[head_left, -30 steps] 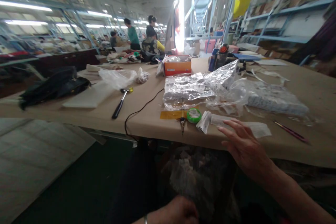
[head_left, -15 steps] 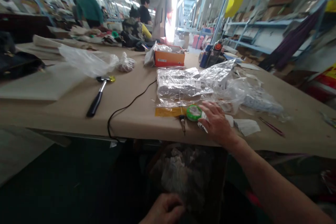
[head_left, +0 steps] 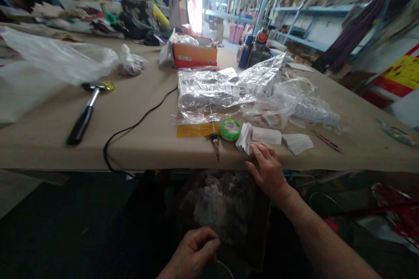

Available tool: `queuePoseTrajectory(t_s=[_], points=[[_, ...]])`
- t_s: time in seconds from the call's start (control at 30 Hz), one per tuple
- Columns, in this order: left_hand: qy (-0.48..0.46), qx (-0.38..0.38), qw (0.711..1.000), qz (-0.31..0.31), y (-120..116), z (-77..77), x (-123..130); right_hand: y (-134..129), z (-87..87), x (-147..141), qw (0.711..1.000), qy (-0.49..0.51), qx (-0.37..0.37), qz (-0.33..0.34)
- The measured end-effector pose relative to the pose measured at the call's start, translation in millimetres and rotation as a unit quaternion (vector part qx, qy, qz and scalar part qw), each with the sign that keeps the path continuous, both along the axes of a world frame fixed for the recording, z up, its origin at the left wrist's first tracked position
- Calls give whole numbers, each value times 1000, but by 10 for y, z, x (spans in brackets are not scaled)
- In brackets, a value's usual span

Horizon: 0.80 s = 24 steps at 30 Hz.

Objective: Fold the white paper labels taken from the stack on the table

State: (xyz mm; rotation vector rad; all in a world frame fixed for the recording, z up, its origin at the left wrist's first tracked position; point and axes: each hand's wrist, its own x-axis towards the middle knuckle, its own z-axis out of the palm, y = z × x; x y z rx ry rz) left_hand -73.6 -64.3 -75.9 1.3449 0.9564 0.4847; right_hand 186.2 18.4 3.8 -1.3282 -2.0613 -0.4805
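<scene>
My right hand (head_left: 270, 172) rests at the table's front edge, fingers stretched out and thumb apart, fingertips by a folded stack of white paper labels (head_left: 244, 138). Just beyond the fingers lies a strip of printed white labels (head_left: 266, 135), with another small pile of white slips (head_left: 297, 143) to its right. Left of the folded stack are a round green tin (head_left: 230, 130) and a slim pointed tool (head_left: 215, 143) with a dark collar. My left hand (head_left: 194, 250) is low in front of the table, thumb and fingers pressed together; what they hold, if anything, I cannot make out.
Clear plastic packs (head_left: 212, 96) cover the table's middle. A hammer (head_left: 85, 115) and a black cord (head_left: 131, 128) lie left, tweezers (head_left: 326, 141) right. An orange box (head_left: 195, 53) stands behind. Below the table edge is a bin of paper scraps (head_left: 219, 200).
My right hand has drawn back towards the table edge, uncovering the labels. My left hand has come further up into view. The whole view has shifted, with the table's things now further left.
</scene>
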Motion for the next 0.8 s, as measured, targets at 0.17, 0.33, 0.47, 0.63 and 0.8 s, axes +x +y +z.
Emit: queuePoseTrajectory(t_s=[0.17, 0.33, 0.47, 0.63, 0.8], points=[[-7, -22, 1000, -9, 98, 212, 160, 93, -44, 63, 1000, -2, 19, 0], [-14, -10, 1000, -12, 203, 266, 303, 114, -126, 178, 996, 54, 52, 41], [-38, 15, 999, -13, 345, 464, 497, 126, -126, 222, 989, 124, 58, 63], [-157, -23, 986, 50, 529, 829, 846, 56, -59, 243, 984, 149, 65, 77], [-358, -213, 897, 150, 622, 967, 1134, -249, 2, 145, 986, 94, 52, 130]])
